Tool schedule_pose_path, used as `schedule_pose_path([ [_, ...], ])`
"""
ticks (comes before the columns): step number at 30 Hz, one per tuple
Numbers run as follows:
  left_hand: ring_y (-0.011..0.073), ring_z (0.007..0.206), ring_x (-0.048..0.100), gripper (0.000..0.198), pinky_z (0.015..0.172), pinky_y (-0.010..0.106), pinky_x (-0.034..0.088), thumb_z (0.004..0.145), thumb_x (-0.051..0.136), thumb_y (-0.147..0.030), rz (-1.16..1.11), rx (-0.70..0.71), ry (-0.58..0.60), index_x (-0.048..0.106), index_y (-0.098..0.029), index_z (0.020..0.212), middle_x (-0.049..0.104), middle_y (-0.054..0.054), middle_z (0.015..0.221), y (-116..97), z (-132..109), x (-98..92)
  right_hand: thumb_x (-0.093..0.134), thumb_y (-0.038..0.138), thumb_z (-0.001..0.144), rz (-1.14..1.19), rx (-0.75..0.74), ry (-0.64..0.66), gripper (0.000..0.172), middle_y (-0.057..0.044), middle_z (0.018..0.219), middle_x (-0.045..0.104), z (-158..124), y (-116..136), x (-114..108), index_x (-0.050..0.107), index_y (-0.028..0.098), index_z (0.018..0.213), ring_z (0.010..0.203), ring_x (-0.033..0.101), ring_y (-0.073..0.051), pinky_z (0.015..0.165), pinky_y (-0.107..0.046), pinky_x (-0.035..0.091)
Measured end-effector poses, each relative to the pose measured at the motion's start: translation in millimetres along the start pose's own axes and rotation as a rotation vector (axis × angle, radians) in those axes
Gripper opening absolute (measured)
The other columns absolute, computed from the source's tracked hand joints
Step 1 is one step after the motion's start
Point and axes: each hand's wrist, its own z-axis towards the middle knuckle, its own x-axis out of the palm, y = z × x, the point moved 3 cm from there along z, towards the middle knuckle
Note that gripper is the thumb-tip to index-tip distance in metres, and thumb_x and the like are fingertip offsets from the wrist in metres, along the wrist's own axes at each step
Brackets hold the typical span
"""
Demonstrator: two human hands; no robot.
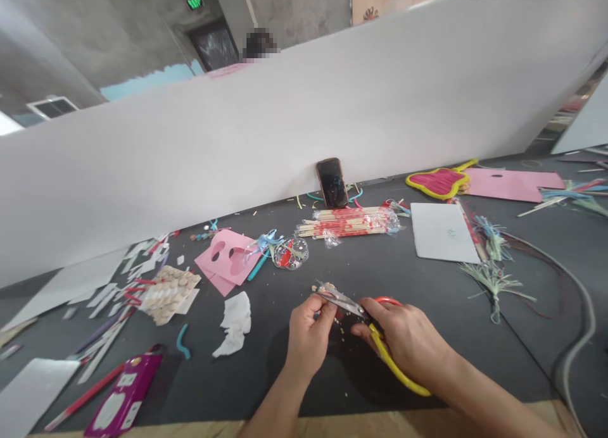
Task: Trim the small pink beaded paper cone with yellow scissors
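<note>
My right hand point(403, 333) is closed around scissors point(349, 304) with one red and one yellow handle, their blades pointing left. At the blade tips, my left hand point(311, 327) is pinched, thumb against fingers; whatever it holds is too small and hidden to name. Small beige bits point(327, 288) lie just beyond the fingertips, and tiny pale crumbs point(342, 330) are scattered on the dark table below the blades. The blades cross in front of the left fingertips, and I cannot tell whether they are closed on anything.
Behind the hands lie wrapped sticks point(351, 223) and a phone point(332, 182) leaning on the white partition point(285, 121). To the left are white tissue point(235, 324), pink card point(228, 257) and a purple packet point(126, 397). A white card point(444, 232) and tassels point(496, 286) lie right.
</note>
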Motion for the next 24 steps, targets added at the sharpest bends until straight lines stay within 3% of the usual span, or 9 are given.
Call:
schedule_pose_path([
  [6, 0.0169, 0.076, 0.063, 0.021, 0.071, 0.024, 0.047, 0.086, 0.055, -0.032, -0.068, 0.047, -0.027, 0.066, -0.015, 0.082, 0.069, 0.004, 0.081, 1.2, 3.3, -1.1, 0.035, 0.056, 0.091, 0.048, -0.007, -0.031, 0.047, -0.008, 0.089, 0.069, 4.1, -3.1, 0.4, 0.052, 0.019, 0.116, 0.076, 0.066, -0.023, 0.060, -0.030, 0.045],
  [12, 0.0181, 0.075, 0.065, 0.021, 0.073, 0.026, 0.048, 0.085, 0.055, -0.031, -0.045, 0.052, -0.070, 0.067, -0.015, 0.082, 0.070, 0.005, 0.080, 6.5, 2.6, -2.9, 0.048, 0.067, 0.078, 0.048, -0.006, -0.003, 0.063, -0.012, 0.095, 0.066, 5.7, -2.4, -3.5, 0.051, 0.019, 0.120, 0.085, 0.065, -0.028, 0.068, -0.036, 0.048],
  [19, 0.0150, 0.066, 0.061, 0.029, 0.063, 0.022, 0.045, 0.090, 0.046, -0.032, -0.022, 0.081, 0.075, 0.065, -0.015, 0.076, 0.064, 0.002, 0.068, -1.6, 3.2, 0.2, 0.041, 0.065, 0.084, 0.080, -0.021, 0.045, 0.061, -0.011, 0.095, 0.066, 5.3, -4.7, -0.2, 0.049, 0.019, 0.124, 0.085, 0.065, -0.027, 0.067, -0.035, 0.048],
  [24, 0.0150, 0.065, 0.060, 0.032, 0.062, 0.022, 0.044, 0.092, 0.043, -0.032, 0.013, 0.098, 0.097, 0.064, -0.015, 0.074, 0.063, 0.003, 0.068, -0.9, 3.3, 0.3, 0.039, 0.064, 0.085, 0.093, -0.037, 0.073, 0.059, -0.010, 0.094, 0.067, 4.6, -6.1, 0.1, 0.049, 0.019, 0.122, 0.084, 0.065, -0.027, 0.066, -0.034, 0.048],
])
